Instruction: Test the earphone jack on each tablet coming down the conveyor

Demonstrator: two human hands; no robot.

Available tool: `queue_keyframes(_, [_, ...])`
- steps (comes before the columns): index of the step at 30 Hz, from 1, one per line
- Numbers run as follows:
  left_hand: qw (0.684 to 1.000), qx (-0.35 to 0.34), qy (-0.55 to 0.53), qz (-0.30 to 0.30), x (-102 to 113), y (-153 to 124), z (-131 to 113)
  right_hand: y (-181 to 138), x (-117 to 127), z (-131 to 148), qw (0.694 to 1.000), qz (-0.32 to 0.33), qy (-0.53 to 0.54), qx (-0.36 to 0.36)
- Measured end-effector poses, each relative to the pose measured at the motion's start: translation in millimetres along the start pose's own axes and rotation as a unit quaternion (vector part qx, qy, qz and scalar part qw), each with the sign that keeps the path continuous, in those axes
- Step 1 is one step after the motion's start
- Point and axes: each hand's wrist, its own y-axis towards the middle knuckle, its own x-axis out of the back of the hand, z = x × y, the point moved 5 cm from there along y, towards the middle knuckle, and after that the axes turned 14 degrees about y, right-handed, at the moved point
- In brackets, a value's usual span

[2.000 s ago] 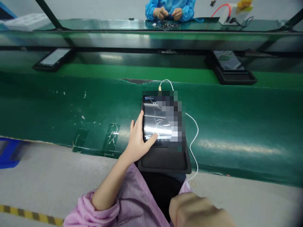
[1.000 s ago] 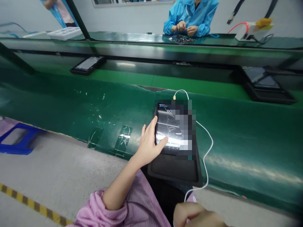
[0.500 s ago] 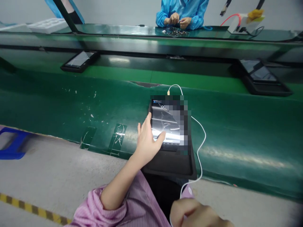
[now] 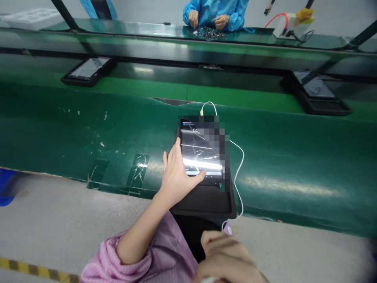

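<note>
At mid-frame a tablet [image 4: 193, 151], already lit, lies in a black tray [image 4: 203, 203]; whether the white cable [image 4: 243, 154] beside it is plugged in is obscured. The left hand [image 4: 174, 177] spreads against the tablet's left edge, thumb over its lower face. The right hand [image 4: 228, 253], bottom, is curled; what it grips cannot be told. An upper-left tray [image 4: 75, 82] holds a second tablet [image 4: 88, 69], an upper-right tray [image 4: 328, 107] a third tablet [image 4: 318, 89].

A flat black tablet with a shiny glass screen [image 4: 196, 147] sits in a black oblong tray [image 4: 203, 202] on the smooth green worktop [image 4: 279, 157]. The left hand [image 4: 175, 177] is spread at the tablet's left side, thumb over the screen's bottom. A thin white cord [image 4: 243, 155] bends down right of the tablet. On the tablet's near side, the right hand [image 4: 226, 255] is curled, with something white [image 4: 210, 280] under it. Far past the tablet, a person in a shiny blue coat [image 4: 207, 13] is by a pile of tiny dark bits [image 4: 210, 33].
</note>
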Motion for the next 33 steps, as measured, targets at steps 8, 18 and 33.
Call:
queue_keyframes(8, [0.999,0.0,-0.043,0.004,2.2,-0.6,1.2,-35.0,20.5,-61.4,0.964,0.069,-0.01,-0.257])
queue_keyframes(18, [1.0,0.01,0.025,0.009,-0.1,0.6,-2.0,-45.3,17.9,-85.3,0.956,0.027,-0.003,-0.291])
queue_keyframes(33, [0.999,-0.002,-0.043,0.004,1.1,-0.2,2.5,-49.4,33.5,-90.5,0.955,-0.011,-0.049,-0.291])
